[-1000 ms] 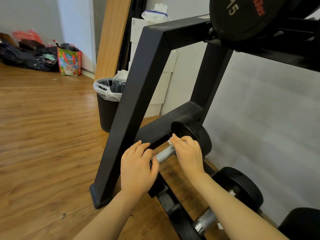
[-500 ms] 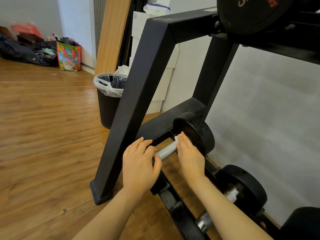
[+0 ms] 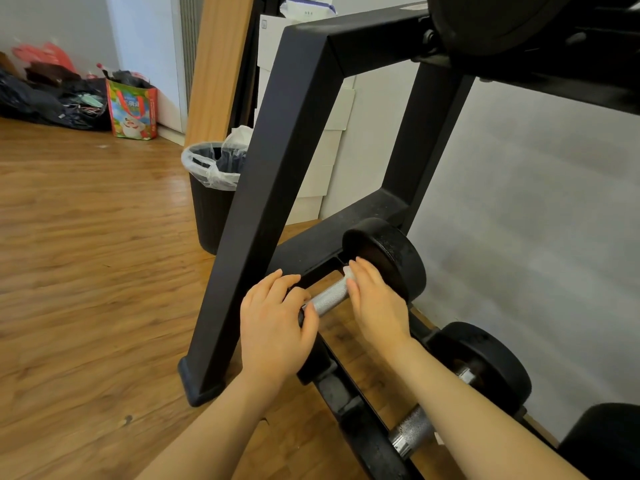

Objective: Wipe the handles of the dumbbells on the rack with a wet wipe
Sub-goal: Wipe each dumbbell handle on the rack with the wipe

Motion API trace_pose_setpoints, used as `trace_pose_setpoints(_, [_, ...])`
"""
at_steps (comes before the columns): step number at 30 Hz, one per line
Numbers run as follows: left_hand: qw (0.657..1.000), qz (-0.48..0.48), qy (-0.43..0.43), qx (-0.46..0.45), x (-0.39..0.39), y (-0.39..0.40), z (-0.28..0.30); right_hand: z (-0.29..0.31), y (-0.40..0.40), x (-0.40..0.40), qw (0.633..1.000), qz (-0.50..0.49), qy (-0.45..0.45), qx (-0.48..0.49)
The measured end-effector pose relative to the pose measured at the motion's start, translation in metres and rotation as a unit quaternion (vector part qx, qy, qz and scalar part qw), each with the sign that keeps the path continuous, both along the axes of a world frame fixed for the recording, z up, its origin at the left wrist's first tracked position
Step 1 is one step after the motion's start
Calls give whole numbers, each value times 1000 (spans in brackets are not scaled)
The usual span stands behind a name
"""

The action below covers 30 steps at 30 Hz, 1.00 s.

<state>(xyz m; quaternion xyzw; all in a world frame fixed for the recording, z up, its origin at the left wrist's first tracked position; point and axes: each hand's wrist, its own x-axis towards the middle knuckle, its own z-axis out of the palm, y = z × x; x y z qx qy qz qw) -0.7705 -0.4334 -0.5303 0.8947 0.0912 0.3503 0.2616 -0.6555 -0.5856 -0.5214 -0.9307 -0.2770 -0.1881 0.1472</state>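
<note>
A small dumbbell lies on the lowest tier of the black rack (image 3: 277, 188), with a knurled silver handle (image 3: 329, 299) and a black far head (image 3: 391, 258). My left hand (image 3: 273, 323) covers and grips the dumbbell's near head. My right hand (image 3: 374, 303) wraps the far end of the handle, and a bit of white wet wipe (image 3: 347, 271) shows under its fingertips. A second dumbbell (image 3: 412, 434) lies on the same tier, closer to me and under my right forearm. A large dumbbell head (image 3: 491, 19) sits on the upper tier.
A black bin (image 3: 214, 199) with a plastic liner stands just behind the rack's leg. White boxes and a wooden board lean against the wall behind it. Bags are piled on the wooden floor at far left. A grey wall runs behind the rack on the right.
My right hand has slid along the handle toward the far head, uncovering more bare metal between my hands. The view has also shifted slightly.
</note>
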Motion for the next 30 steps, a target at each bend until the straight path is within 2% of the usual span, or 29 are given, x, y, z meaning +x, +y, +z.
trace_pose_setpoints(3, [1000,1,-1,2,-1,0,0,-4,7,-8,999,40,36,-1])
trace_pose_setpoints(5, [1000,1,2,1,-1,0,0,-10,6,-15,997,66,22,-28])
trace_pose_setpoints(9, [1000,1,6,0,-1,0,1,-14,-2,-13,1000,6,-17,-13])
trace_pose_setpoints(12, [1000,2,7,0,-2,0,1,-22,0,-18,999,30,5,-9])
trace_pose_setpoints(16, [1000,5,5,2,-2,-1,3,-20,-8,-12,999,12,-39,-12])
trace_pose_setpoints(22, [1000,0,2,2,-1,1,0,-22,-3,-26,997,70,12,29])
trace_pose_setpoints(26, [1000,1,-5,3,-1,0,0,-19,-2,-16,995,42,-55,68])
trace_pose_setpoints(30, [1000,3,-1,3,-1,0,0,-33,-1,-7,993,37,-90,63])
